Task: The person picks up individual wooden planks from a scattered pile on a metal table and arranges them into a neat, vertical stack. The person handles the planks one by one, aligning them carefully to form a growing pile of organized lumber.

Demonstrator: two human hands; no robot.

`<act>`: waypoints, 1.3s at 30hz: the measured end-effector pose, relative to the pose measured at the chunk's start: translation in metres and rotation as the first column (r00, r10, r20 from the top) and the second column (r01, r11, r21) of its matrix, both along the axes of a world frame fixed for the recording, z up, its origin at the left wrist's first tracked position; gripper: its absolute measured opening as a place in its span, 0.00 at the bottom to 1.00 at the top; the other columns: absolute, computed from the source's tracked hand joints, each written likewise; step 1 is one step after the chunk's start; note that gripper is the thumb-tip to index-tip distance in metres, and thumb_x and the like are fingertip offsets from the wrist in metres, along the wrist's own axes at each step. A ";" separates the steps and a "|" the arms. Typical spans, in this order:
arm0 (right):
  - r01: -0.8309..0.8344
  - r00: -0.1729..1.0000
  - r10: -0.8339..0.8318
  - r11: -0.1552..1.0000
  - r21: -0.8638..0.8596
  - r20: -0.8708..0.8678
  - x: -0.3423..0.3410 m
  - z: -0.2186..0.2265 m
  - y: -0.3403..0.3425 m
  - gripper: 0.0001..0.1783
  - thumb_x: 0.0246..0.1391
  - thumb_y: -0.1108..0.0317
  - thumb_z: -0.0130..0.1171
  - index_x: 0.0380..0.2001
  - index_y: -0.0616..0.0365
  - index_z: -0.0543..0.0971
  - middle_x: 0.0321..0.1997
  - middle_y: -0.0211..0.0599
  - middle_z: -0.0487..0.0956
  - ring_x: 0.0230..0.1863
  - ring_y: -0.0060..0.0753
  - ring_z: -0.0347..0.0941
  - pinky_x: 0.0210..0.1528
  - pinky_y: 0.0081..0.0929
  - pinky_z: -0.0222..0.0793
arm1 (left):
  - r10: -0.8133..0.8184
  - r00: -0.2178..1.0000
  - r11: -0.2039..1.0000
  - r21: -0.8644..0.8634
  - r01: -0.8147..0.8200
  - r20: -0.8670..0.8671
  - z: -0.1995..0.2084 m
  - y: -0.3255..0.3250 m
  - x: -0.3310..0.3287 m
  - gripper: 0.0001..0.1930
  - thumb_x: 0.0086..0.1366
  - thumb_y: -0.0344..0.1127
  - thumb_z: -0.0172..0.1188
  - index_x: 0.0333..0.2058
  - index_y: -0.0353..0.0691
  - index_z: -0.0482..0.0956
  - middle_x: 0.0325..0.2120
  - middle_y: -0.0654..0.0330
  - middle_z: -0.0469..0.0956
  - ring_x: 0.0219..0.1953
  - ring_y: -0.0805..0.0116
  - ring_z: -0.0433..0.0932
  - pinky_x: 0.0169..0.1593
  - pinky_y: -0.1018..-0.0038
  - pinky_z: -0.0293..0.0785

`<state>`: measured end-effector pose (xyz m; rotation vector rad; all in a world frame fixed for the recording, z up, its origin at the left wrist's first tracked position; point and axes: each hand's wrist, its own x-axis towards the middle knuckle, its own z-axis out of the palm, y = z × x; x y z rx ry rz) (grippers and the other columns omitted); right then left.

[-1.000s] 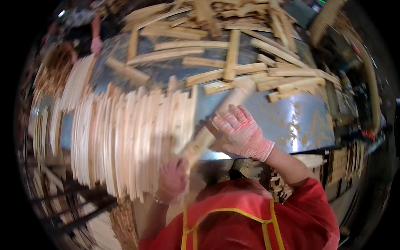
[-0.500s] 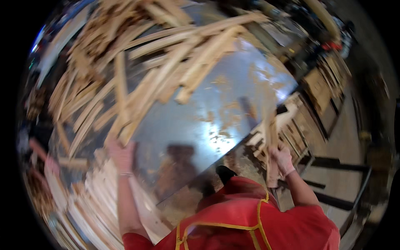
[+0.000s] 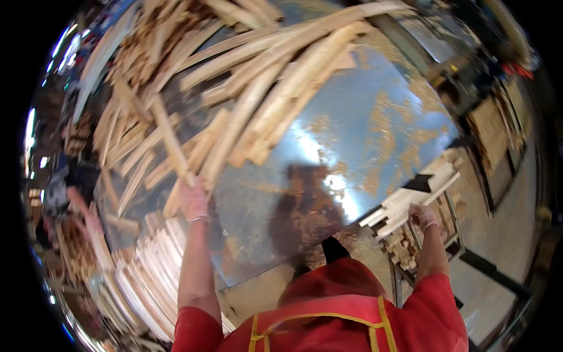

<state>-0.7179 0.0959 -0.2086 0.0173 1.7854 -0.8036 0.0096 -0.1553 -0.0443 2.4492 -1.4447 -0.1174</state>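
My left hand (image 3: 193, 202), in a pale pink glove, is closed on the near end of a light wooden strip (image 3: 167, 132) at the left of the metal table (image 3: 246, 223). Several other strips (image 3: 258, 111) lie crosswise beside and beyond it. At the right my gloved right hand (image 3: 423, 217) is held over a rack, with fingers loosely curved and apart and nothing visible in them. Just beside it, pale strips (image 3: 404, 205) lie stacked on the rack next to the table's edge.
A tangled heap of wood pieces (image 3: 135, 64) covers the far left of the table. Sawdust (image 3: 381, 135) is scattered on the right part. Upright pale boards (image 3: 152, 264) stand close at my left, where another person's gloved hand (image 3: 91, 226) shows. Dark metal frames (image 3: 492, 270) stand at the right.
My right hand has let go of the wooden strip it held upright and moved right, over the stack. My left hand stays at the strips on the left. The head view has shifted.
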 end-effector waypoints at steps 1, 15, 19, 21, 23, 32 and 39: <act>-0.227 0.970 0.235 0.965 0.130 -0.056 0.004 0.010 -0.007 0.12 0.64 0.68 0.65 0.27 0.62 0.81 0.22 0.37 0.76 0.21 0.30 0.70 0.24 0.33 0.66 | 0.038 0.998 0.999 0.033 -0.037 -0.042 0.017 0.006 -0.028 0.41 0.72 0.59 0.61 0.67 0.24 0.70 0.62 0.30 0.76 0.65 0.34 0.75 0.69 0.52 0.69; -0.661 0.425 0.902 0.371 -0.652 0.082 0.377 0.233 -0.079 0.40 0.67 0.62 0.65 0.75 0.69 0.63 0.55 0.29 0.79 0.55 0.24 0.73 0.59 0.23 0.70 | 0.072 -0.167 0.991 0.089 -0.097 -0.983 0.032 0.295 -0.077 0.36 0.72 0.39 0.66 0.74 0.39 0.65 0.52 0.56 0.81 0.51 0.60 0.82 0.63 0.63 0.77; -0.538 0.495 0.843 0.489 -0.687 0.212 0.523 0.210 -0.074 0.26 0.65 0.69 0.63 0.64 0.56 0.68 0.42 0.32 0.75 0.39 0.26 0.73 0.44 0.28 0.75 | -0.051 0.350 0.941 0.073 0.331 -0.935 0.060 0.364 -0.073 0.40 0.69 0.48 0.69 0.75 0.42 0.65 0.64 0.44 0.75 0.66 0.48 0.74 0.71 0.50 0.68; -0.398 0.596 0.722 0.645 -0.652 0.351 0.580 0.204 -0.049 0.25 0.63 0.75 0.62 0.60 0.54 0.68 0.37 0.32 0.76 0.36 0.26 0.74 0.37 0.28 0.75 | -0.227 0.802 0.916 0.157 0.368 -0.552 0.093 0.379 -0.045 0.42 0.68 0.52 0.68 0.75 0.41 0.65 0.69 0.42 0.70 0.72 0.45 0.67 0.74 0.47 0.60; -0.548 0.565 0.788 0.579 -0.603 0.244 0.609 0.203 -0.026 0.25 0.63 0.76 0.62 0.60 0.54 0.67 0.34 0.31 0.75 0.35 0.26 0.74 0.36 0.28 0.75 | -0.230 0.967 0.960 0.136 0.243 -0.106 0.087 0.399 -0.005 0.44 0.65 0.56 0.66 0.73 0.38 0.66 0.72 0.45 0.66 0.76 0.43 0.59 0.77 0.44 0.50; -0.721 -0.667 0.660 -0.689 0.075 -0.345 0.708 0.219 0.009 0.56 0.62 0.29 0.57 0.77 0.65 0.61 0.64 0.69 0.80 0.67 0.64 0.76 0.71 0.44 0.69 | 0.016 0.975 0.992 -0.121 -0.044 -0.224 0.043 0.432 0.092 0.39 0.60 0.56 0.68 0.65 0.39 0.71 0.60 0.51 0.72 0.67 0.49 0.67 0.72 0.47 0.59; -0.570 -0.449 0.845 -0.520 -0.635 -0.289 0.712 0.228 -0.130 0.26 0.65 0.59 0.66 0.61 0.62 0.82 0.46 0.34 0.85 0.40 0.23 0.79 0.43 0.24 0.77 | -0.121 0.993 0.989 -0.091 0.120 -0.008 0.048 0.388 0.092 0.30 0.56 0.45 0.63 0.58 0.43 0.74 0.51 0.52 0.73 0.58 0.49 0.70 0.65 0.48 0.64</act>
